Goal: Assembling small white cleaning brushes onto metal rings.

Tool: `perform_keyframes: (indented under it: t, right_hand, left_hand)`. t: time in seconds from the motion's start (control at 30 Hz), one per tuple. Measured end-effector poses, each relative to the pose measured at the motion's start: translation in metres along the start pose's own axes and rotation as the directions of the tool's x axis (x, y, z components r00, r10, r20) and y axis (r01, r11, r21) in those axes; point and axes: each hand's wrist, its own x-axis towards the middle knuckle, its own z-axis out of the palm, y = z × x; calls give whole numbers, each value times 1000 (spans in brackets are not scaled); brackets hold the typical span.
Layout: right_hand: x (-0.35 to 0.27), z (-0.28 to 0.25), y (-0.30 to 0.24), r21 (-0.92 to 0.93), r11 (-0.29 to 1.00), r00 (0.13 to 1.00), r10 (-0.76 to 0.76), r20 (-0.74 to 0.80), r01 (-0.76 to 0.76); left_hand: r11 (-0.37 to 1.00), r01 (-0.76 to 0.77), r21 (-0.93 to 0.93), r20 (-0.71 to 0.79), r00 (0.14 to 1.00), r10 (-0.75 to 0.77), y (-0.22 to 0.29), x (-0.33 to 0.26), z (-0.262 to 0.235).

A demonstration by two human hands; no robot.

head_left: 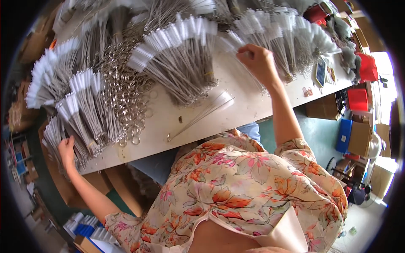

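Observation:
At the table's left edge my left hand (pixel 66 151) curls its fingers against a bundle of thin wire-handled brushes (pixel 53 134) with white bristle heads. My right hand (pixel 256 60) is closed, thumb and fingers pinched together, over the table's right half. Beside it lie a few blurred brushes (pixel 231 44), their wire stems running beneath the hand; whatever sits in the pinch is hidden. Between my hands, a couple of loose brushes (pixel 202 116) rest near the front edge. A fanned pile of brushes (pixel 179 59) spreads farther back.
A heap of metal key rings (pixel 126 90) runs along the white table (pixel 168 122) between brush piles. More brushes (pixel 291 38) stand at the right, near a small dark-framed tray (pixel 321 71). Red bins (pixel 357 99) and a cardboard box (pixel 360 138) are off to the right.

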Motion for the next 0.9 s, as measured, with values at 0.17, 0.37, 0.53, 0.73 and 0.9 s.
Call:
perform_keyframes:
  t: [0.17,0.37,0.53,0.73,0.9]
  right_hand:
    - [8,5,20,-292,956,997,57,61,-37]
    - [21,-24,23,7,1000,997,30,-74,-29]
    - [41,-99,54,196,978,844,46,-535,70]
    - [83,-161,192,-18,981,830,154,-536,-193]
    - [111,-154,226,-303,871,905,295,-306,-386]
  left_hand:
    - [990,15,-142,12,1000,-13,19,14,18]
    - [995,48,-82,-5,999,-49,-4,15,2]
    - [1000,-3,-12,-50,999,2,-6,14,-13]
    - [999,-27,-29,-117,993,24,45,-38,-23]
    - [920,124,-371,-189,960,-205,45,-75,-19]
